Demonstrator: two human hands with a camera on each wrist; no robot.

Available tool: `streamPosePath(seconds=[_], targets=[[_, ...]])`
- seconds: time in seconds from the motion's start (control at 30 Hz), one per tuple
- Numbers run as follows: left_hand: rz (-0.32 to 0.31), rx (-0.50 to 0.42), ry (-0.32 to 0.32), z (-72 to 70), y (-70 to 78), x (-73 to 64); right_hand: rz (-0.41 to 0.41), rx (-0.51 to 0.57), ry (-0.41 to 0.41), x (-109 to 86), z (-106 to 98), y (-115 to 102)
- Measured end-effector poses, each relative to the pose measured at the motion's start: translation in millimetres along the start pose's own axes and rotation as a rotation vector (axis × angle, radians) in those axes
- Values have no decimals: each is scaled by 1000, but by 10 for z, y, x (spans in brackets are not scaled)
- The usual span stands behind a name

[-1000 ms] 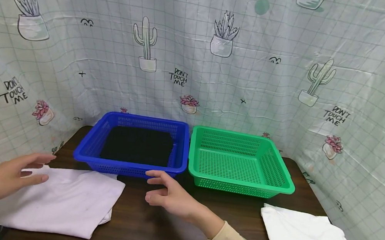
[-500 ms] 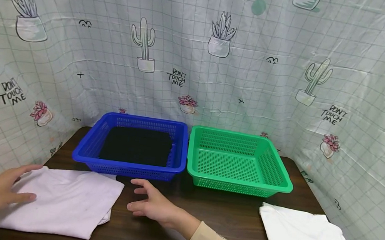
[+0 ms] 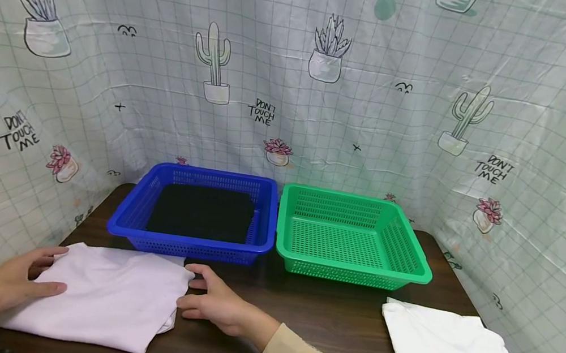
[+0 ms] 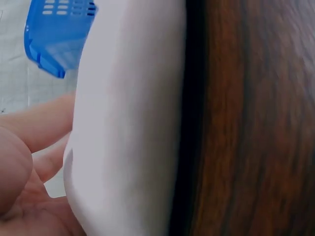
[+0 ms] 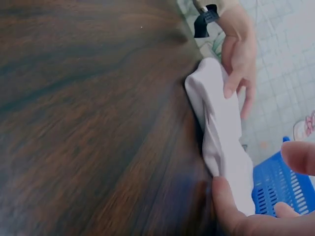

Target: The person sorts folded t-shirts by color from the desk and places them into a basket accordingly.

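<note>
A folded white garment (image 3: 113,296) lies on the left of the dark wooden table. At its left edge is my left hand (image 3: 17,281), thumb extended over the cloth and fingers spread. In the left wrist view the garment's thick rounded side (image 4: 128,128) lies against that hand (image 4: 34,196). My right hand (image 3: 217,301) is at the opposite edge, thumb and fingers apart, fingertips right at the cloth. The right wrist view shows the right thumb (image 5: 224,196) beside the garment (image 5: 221,128), with the left hand (image 5: 241,64) at its far end.
Behind the garment stands a blue basket (image 3: 189,242) with folded black cloth (image 3: 202,214) inside. A green basket (image 3: 355,271) stands beside it. Another folded white garment (image 3: 452,352) lies at the right. A patterned curtain (image 3: 291,86) hangs behind the table (image 3: 299,326).
The left hand has come down to the white garment, which has shifted slightly right, its right edge bulging. My right hand has moved left and lower to meet that edge.
</note>
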State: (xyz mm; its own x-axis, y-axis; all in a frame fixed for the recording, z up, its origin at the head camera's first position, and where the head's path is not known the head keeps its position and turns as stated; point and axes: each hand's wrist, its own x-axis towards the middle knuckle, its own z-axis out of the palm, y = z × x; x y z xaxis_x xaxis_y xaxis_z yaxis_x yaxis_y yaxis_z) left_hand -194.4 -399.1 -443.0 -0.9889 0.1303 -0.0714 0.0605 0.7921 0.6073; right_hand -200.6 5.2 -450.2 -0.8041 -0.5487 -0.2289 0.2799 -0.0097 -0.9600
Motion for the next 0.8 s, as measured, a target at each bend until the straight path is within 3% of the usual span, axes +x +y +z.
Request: streamPosePath(seconds=[0.2,0.4,0.57,0.8], targets=[[-27,-85,-86,9,58,4,3,15,27,19,77,-14],[-2,-115,-145,53,132,8,-2,35,40,50,97,11],[11,-75,-145,97,157,22,-20,10,36,91,107,43],[27,-110,-144,100,215,8,-51,-47,52,133,161,26]])
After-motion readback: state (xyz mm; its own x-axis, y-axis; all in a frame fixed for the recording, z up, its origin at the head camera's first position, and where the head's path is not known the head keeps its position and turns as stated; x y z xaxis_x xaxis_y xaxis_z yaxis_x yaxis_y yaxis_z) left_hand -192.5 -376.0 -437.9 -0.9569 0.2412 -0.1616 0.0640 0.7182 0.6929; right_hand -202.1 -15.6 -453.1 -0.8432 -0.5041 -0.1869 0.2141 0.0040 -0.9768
